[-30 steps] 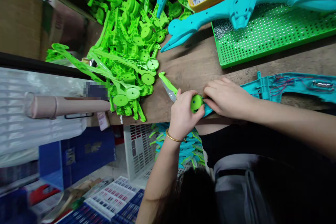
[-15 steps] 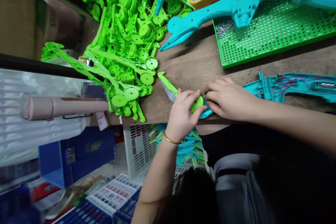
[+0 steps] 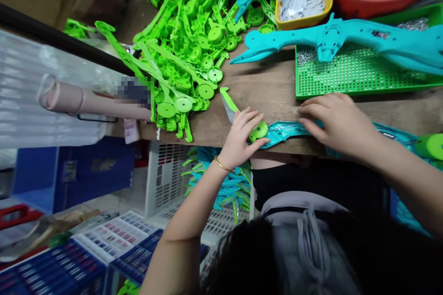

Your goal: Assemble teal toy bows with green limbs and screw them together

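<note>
Far L we see a green pile (image 3: pixel 187 55) on the table (image 3: pixel 270 97). Next, our L hand (image 3: pixel 238 140) pinches the green part (image 3: pixel 259 131) by its disc at the near edge, thumb & fingers closed on it. The disc sits on the teal shell (image 3: pixel 287 130) tip. R hand (image 3: pixel 337 122) lies flat on the shell, fingers out, no grip. Tray (image 3: pixel 346 78) behind.

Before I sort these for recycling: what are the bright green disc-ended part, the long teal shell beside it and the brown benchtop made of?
Bright green disc-ended part: likely moulded plastic, smooth, slightly glossy, even colour. Long teal shell: apparently the same plastic, with crisp moulded edges. Brown benchtop: seemingly bare matt wood or board, streaky grain showing.
</note>
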`<state>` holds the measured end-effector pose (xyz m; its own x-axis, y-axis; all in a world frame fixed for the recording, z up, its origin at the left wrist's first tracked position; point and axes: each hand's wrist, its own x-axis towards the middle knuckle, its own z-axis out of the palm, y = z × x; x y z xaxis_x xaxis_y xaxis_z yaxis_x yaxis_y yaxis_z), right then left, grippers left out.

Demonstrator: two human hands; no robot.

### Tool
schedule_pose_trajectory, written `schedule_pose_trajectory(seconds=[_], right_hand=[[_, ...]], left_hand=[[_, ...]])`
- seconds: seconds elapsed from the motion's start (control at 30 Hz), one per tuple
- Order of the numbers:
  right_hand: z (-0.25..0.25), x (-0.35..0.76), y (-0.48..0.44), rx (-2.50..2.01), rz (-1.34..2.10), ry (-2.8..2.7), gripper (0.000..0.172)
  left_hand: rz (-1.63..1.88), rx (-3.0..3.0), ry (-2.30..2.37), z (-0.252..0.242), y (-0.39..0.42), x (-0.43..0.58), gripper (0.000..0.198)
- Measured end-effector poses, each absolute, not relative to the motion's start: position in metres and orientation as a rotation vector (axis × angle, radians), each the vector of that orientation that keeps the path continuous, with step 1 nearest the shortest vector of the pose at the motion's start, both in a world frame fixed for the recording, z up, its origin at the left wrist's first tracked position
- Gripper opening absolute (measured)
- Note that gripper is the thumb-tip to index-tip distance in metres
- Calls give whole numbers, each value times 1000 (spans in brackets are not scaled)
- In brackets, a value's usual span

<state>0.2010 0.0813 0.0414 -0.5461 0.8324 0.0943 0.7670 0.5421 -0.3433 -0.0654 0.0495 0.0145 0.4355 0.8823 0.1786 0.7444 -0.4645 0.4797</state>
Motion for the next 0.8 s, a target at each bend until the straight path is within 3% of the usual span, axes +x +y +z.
schedule_pose_trajectory(seconds=[0.2,0.47,0.8], right_hand=[[49,253,70,-1488,369,-2466,28],[37,278,54,-1633,225,-2441,26],[39,291,50,-1653,129,-2335,20]], left_hand=[[916,2333,1753,8,17,-64,26],[681,2599,1629,2,18,-16,38],[803,2553,1675,-7,20,-13,41]])
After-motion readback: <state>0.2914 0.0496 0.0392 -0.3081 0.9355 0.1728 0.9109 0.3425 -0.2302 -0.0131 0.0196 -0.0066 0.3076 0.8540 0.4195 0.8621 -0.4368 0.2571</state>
